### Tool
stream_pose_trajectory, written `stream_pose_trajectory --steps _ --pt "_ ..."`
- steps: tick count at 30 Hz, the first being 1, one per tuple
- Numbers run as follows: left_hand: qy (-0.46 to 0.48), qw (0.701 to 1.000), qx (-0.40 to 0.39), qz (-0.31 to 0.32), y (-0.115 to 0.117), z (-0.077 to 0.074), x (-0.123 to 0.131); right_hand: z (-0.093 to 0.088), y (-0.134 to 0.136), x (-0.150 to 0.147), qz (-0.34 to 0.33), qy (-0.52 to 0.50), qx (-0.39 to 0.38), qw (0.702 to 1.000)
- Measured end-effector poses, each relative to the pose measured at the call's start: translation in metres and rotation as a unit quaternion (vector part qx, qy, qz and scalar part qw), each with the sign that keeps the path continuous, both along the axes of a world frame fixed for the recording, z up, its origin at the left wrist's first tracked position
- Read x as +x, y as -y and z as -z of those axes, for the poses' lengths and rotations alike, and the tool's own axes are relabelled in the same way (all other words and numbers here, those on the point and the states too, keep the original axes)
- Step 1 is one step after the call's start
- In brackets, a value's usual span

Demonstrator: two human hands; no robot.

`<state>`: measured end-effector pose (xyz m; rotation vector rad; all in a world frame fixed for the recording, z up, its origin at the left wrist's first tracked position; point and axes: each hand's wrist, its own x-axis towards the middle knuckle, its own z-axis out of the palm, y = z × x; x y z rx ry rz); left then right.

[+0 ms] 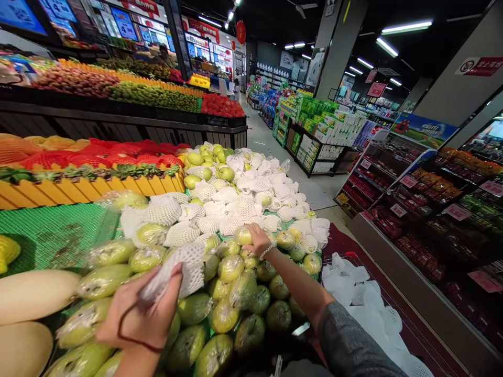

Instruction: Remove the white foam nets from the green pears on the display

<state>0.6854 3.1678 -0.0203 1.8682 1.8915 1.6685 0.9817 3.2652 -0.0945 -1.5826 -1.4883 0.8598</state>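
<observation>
My left hand (141, 309) is closed on a white foam net sleeve (190, 267), held over the fruit; whether anything is inside it I cannot tell. Farther off, my right hand (257, 241), with a beaded bracelet at the wrist, has its fingers round a yellow-green pear (242, 235). Film-wrapped pears (231, 268) lie in a heap below and between both hands. Just beyond the right hand is a pile of pears in white foam nets (243, 206). Larger film-wrapped green fruits (104, 280) lie beside the left hand.
Loose foam nets (359, 293) fill a container at the right, below my right arm. Pale long melons (35, 296) lie at the left edge. A yellow picket border (90, 188) runs along the far left. Shelves of packaged goods (424, 209) stand across the aisle.
</observation>
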Motion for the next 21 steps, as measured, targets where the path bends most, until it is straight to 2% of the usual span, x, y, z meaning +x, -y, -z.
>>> stream_pose_trajectory --steps 2,3,5,7,9,11,13,14,16,17,18,19,21 --pt "-0.003 0.999 0.032 -0.022 -0.004 -0.005 0.022 -0.002 0.005 -0.001 -0.001 0.003 0.005 1.0" --pt "-0.015 1.0 0.011 -0.016 -0.007 -0.004 0.031 -0.005 0.014 -0.003 -0.002 -0.001 0.026 1.0" --pt "-0.029 0.996 -0.085 0.017 -0.009 0.002 0.05 -0.014 0.041 -0.011 -0.031 -0.035 0.088 0.995" --pt "-0.009 0.974 -0.195 0.115 -0.011 0.01 0.073 -0.02 0.077 -0.017 -0.092 -0.093 0.129 0.983" --pt "0.021 0.929 -0.249 0.275 -0.016 0.017 0.097 -0.021 0.117 -0.011 -0.121 -0.121 0.122 0.978" --pt "0.015 0.87 -0.25 0.424 -0.031 0.022 0.114 -0.014 0.154 0.015 -0.061 -0.077 0.099 0.99" --pt "-0.034 0.838 -0.252 0.483 -0.063 0.026 0.118 -0.004 0.193 0.064 0.05 0.006 0.068 0.996" --pt "-0.061 0.842 -0.261 0.468 -0.085 0.029 0.116 0.0 0.216 0.096 0.136 0.05 0.05 0.988" --pt "-0.124 0.872 -0.26 0.396 -0.134 0.037 0.104 0.008 0.27 0.163 0.265 0.093 0.024 0.96" --pt "-0.172 0.879 -0.247 0.37 -0.159 0.043 0.097 0.01 0.302 0.194 0.339 0.13 -0.012 0.932" --pt "-0.23 0.885 -0.243 0.325 -0.181 0.049 0.09 0.013 0.336 0.221 0.437 0.219 -0.101 0.867" --pt "-0.286 0.882 -0.256 0.272 -0.2 0.055 0.083 0.015 0.371 0.242 0.505 0.25 -0.149 0.813" --pt "-0.38 0.852 -0.297 0.202 -0.227 0.067 0.073 0.022 0.438 0.265 0.586 0.272 -0.207 0.734"
